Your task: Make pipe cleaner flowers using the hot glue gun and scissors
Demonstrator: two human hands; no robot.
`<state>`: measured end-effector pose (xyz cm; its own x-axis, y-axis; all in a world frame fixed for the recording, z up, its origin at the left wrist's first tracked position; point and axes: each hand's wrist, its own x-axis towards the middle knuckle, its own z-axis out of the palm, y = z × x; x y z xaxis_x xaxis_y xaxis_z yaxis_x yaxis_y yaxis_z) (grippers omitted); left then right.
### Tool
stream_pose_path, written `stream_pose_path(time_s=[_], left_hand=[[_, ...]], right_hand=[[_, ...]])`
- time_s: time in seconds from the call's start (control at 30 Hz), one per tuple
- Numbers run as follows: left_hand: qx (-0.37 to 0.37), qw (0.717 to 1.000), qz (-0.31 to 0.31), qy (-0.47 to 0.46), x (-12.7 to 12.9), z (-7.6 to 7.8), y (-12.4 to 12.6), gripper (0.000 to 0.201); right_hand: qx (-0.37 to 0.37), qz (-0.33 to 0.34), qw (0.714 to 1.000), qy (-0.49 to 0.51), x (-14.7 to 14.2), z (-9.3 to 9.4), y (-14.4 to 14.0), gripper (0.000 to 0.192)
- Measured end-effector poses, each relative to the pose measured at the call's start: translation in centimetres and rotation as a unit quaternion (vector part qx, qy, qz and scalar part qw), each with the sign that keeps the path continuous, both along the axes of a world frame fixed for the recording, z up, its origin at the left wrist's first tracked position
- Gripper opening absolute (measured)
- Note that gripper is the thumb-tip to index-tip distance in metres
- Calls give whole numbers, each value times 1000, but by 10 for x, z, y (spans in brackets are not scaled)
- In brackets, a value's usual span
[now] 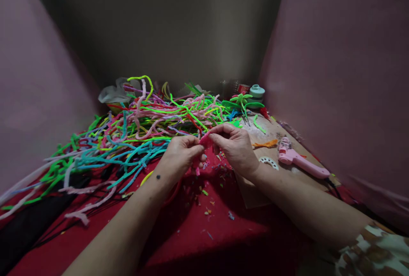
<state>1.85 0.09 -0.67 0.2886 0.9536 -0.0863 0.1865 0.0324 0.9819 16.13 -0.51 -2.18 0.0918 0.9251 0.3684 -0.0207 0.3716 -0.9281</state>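
Note:
Between both hands is a short, bright pink fuzzy piece, which looks like pipe cleaner. My left hand pinches its left end with thumb and forefinger. From the other side, my right hand grips it, also between thumb and fingertips. Fingers cover much of the piece, so its full shape is hidden. Just behind the hands lies a large tangled heap of pipe cleaners in green, pink, turquoise, yellow and red.
Colourful fuzz scraps litter the red cloth. To the right, a pink glue gun rests on a board, near an orange piece and a white holed ring. Behind stand a green pipe-cleaner plant and a pale blue-lidded jar.

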Motion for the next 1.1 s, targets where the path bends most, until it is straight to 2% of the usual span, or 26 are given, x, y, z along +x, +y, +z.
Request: stream_pose_path(time_s=[0.23,0.37,0.47,0.5,0.57,0.63,0.67,0.77,0.8,0.83,0.9,1.0,1.1], left_hand=[[-18,1000,-14,7,-2,-4,5,8],[-26,999,-8,43,-2,-8,8,12],[14,986,-32,161,-1,-16,10,7],[52,972,-44,226,-1,-19,12,8],[149,917,-60,366,0,-24,13,11],[216,863,-58,453,1,-27,14,12],[233,846,-53,477,1,-27,14,13],[260,817,-54,511,2,-26,11,21],[272,810,-54,518,2,-25,10,24],[284,806,-50,517,1,-24,10,27],[311,808,-23,500,0,-22,9,29],[360,801,16,478,-2,-21,10,27],[399,789,25,466,-4,-24,12,26]], right_hand=[[-21,32,999,-29,5,4,7,8],[10,-34,999,2,28,21,17,25],[36,-92,995,-18,51,31,22,15],[36,-104,993,-40,59,33,23,14],[27,-118,985,-121,72,35,28,14],[5,-120,960,-252,83,34,34,13],[-11,-119,936,-331,88,33,38,14],[-74,-114,826,-547,98,29,49,15],[-94,-109,793,-593,100,27,51,15],[-106,-106,773,-617,101,25,54,15],[-119,-99,754,-638,102,23,57,17],[-124,-91,742,-652,97,23,60,21],[-130,-80,735,-661,89,19,63,21]])
